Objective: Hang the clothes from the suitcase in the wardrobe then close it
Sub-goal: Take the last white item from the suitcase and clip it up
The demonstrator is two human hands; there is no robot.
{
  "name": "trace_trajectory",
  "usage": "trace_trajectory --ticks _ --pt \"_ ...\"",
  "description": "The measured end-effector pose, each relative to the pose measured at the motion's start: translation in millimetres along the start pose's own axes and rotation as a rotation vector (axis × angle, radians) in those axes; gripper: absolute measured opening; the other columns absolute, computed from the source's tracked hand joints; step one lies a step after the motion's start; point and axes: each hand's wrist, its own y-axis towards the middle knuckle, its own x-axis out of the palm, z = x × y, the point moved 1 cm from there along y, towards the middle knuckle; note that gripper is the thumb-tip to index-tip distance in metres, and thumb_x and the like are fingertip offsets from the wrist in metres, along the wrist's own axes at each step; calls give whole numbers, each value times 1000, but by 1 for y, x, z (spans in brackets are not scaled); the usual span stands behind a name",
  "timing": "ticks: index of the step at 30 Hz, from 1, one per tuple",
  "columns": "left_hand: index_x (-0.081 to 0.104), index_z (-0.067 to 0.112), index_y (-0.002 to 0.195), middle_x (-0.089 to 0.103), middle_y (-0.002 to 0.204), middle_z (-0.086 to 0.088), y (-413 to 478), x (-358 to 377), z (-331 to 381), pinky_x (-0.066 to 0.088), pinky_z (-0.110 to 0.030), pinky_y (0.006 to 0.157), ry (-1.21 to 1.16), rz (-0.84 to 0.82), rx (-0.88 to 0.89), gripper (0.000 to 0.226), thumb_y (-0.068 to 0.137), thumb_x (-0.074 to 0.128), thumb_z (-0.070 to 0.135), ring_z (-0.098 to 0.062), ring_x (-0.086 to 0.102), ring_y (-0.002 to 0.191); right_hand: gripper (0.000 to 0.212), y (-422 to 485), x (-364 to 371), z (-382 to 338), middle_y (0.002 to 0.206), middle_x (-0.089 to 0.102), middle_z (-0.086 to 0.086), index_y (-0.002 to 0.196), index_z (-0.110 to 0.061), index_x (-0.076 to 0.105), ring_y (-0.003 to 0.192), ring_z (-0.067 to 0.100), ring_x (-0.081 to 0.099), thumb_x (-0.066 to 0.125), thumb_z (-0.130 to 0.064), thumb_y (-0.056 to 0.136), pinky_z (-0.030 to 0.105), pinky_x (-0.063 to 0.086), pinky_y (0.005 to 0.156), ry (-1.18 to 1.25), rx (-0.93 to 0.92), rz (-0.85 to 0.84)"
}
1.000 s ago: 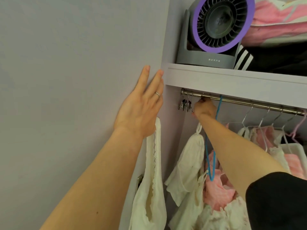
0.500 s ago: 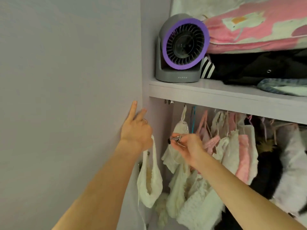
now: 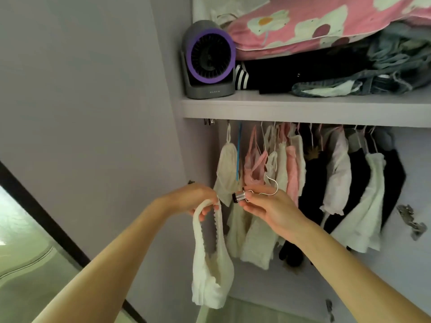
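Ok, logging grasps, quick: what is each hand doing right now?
Left hand: holding the white garment by its strap.
Right hand: pinching a metal clip hook.

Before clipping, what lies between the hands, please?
Head view: only the metal clip hook, pinched by the right hand; the left hand holds the white garment.

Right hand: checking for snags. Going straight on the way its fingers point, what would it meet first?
Probably the white garment held by the left hand; the clip hook in the right hand leads. Depth unclear.
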Motion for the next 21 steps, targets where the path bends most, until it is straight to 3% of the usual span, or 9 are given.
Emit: trace_trajectory --ticks 4,6,10,15,21 --pt "65 12 95 67 82 -7 -15 14 16 49 -31 81 482 -53 0 27 99 44 28 -16 60 73 24 -27 -9 4 109 73 18 115 -1 69 100 28 72 64 2 91 32 58 91 -30 2 -32" --pt "60 18 91 69 81 -1 -22 17 22 48 -31 80 601 -48 51 25 102 42 31 -12 61 73 25 -35 -13 5 110 72 18 114 -4 72 99 26 72 68 0 89 30 58 89 -97 4 -49" --pt "50 27 90 72 82 7 -33 21 34 49 -29 78 607 -46 131 14 103 46 33 -5 64 67 26 -46 -19 1 100 74 17 108 -4 73 92 23 72 73 -2 82 27 57 80 -69 -6 -36" --pt "55 30 96 74 83 17 -42 20 42 52 -30 80 625 -55 231 9 99 55 38 -5 67 72 31 -55 -17 -13 91 75 13 105 -3 72 87 23 73 75 -5 75 30 58 81 -105 -99 -98" --pt "71 28 88 69 72 17 -53 18 54 39 -5 51 513 124 346 7 90 72 34 0 67 62 21 -58 -16 -22 94 75 18 100 -4 75 83 25 73 69 6 82 28 60 75 -82 -148 -62"
